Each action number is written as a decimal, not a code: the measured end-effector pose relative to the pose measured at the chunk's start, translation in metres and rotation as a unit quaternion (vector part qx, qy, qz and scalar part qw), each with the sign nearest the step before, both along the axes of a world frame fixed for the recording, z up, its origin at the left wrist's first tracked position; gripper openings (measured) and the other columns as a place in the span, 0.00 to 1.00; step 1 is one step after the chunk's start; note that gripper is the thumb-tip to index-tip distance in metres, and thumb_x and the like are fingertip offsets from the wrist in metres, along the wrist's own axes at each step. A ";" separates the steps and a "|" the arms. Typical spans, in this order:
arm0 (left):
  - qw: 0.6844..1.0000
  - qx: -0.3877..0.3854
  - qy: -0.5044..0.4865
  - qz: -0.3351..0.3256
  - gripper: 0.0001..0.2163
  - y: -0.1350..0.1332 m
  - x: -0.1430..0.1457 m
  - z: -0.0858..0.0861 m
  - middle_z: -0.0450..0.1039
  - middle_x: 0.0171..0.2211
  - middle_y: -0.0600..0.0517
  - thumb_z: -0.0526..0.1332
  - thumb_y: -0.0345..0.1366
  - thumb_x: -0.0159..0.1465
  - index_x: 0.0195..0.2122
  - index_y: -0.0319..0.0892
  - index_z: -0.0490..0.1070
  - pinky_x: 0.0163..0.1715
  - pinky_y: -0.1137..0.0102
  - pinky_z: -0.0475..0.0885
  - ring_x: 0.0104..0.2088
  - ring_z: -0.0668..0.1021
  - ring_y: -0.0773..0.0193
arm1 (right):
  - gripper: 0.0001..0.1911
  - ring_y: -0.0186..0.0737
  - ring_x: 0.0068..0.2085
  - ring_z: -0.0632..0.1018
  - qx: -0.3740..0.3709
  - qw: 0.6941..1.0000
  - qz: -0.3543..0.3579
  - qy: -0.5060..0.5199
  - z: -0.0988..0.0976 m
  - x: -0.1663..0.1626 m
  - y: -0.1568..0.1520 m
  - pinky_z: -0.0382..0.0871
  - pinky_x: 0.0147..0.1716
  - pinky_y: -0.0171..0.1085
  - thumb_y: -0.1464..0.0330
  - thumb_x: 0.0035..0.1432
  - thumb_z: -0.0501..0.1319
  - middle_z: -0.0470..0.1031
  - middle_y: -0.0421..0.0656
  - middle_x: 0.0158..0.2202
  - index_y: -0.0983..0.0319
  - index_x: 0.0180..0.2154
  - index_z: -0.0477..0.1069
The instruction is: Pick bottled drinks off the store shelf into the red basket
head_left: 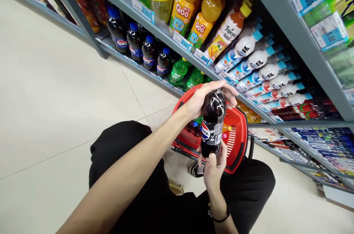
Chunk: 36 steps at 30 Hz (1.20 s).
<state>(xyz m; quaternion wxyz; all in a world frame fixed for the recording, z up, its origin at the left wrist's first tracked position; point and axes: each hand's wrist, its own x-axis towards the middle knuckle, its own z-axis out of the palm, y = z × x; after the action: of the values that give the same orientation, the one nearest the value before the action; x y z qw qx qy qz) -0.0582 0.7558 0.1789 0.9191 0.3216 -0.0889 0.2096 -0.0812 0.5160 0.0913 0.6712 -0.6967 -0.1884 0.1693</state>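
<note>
I hold a dark cola bottle (pixel 212 123) with a black Pepsi label in front of me, above a red shopping basket (pixel 240 141). My left hand (pixel 206 98) is wrapped over the bottle's top end, covering the cap. My right hand (pixel 212 167) grips its bottom end from below, fingers curled round it. The basket stands on the floor by my knees and holds several small bottles, partly hidden by the bottle I hold.
A grey shop shelf (pixel 177 40) runs along the right. It carries Pepsi bottles (pixel 135 42), green soda bottles (pixel 179 71), Qoo juice bottles (pixel 184 5) and white drink bottles (pixel 260 58). Pale floor tiles (pixel 55 90) spread to the left.
</note>
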 end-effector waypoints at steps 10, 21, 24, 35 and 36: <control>1.000 -0.009 0.018 -0.005 0.17 0.002 -0.006 0.003 0.79 0.29 0.49 0.67 0.51 0.61 0.32 0.40 0.76 0.47 0.58 0.80 0.41 0.86 0.51 | 0.40 0.32 0.16 0.67 0.014 0.969 0.032 0.247 0.036 -0.013 0.009 0.52 0.13 0.28 0.36 0.58 0.62 0.77 0.42 0.28 0.58 0.58 0.66; 0.997 -0.072 0.037 0.003 0.14 -0.008 0.003 -0.004 0.79 0.32 0.50 0.67 0.48 0.61 0.34 0.40 0.76 0.41 0.66 0.80 0.36 0.84 0.60 | 0.37 0.26 0.09 0.53 0.032 0.887 0.155 0.434 0.052 -0.001 0.006 0.43 0.08 0.28 0.37 0.62 0.58 0.72 0.40 0.18 0.65 0.44 0.78; 0.995 -0.078 0.055 0.020 0.14 -0.008 0.006 -0.005 0.79 0.31 0.51 0.66 0.48 0.61 0.35 0.40 0.76 0.40 0.67 0.79 0.34 0.83 0.61 | 0.29 0.27 0.07 0.51 0.079 0.863 0.199 0.458 0.047 0.002 0.002 0.42 0.07 0.26 0.43 0.62 0.66 0.65 0.33 0.12 0.63 0.46 0.76; 0.997 -0.061 0.048 0.011 0.13 -0.014 0.006 -0.003 0.78 0.31 0.51 0.68 0.47 0.59 0.33 0.41 0.76 0.39 0.67 0.78 0.32 0.82 0.63 | 0.17 0.21 0.05 0.45 0.301 0.709 0.262 0.582 0.016 -0.017 -0.010 0.45 0.06 0.20 0.66 0.68 0.67 0.61 0.27 0.08 0.62 0.28 0.67; 0.997 -0.063 0.047 0.013 0.13 -0.014 0.006 -0.004 0.78 0.31 0.51 0.68 0.47 0.59 0.33 0.41 0.76 0.40 0.67 0.78 0.32 0.82 0.63 | 0.16 0.21 0.05 0.45 0.317 0.698 0.273 0.581 0.015 -0.016 -0.009 0.46 0.07 0.20 0.67 0.68 0.67 0.60 0.27 0.08 0.62 0.28 0.67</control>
<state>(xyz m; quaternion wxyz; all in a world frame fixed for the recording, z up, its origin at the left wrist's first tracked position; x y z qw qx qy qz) -0.0522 0.7419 0.1753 0.9380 0.2733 -0.0279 0.2111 -0.0974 0.5071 0.1068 0.7524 -0.1236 0.0143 0.6468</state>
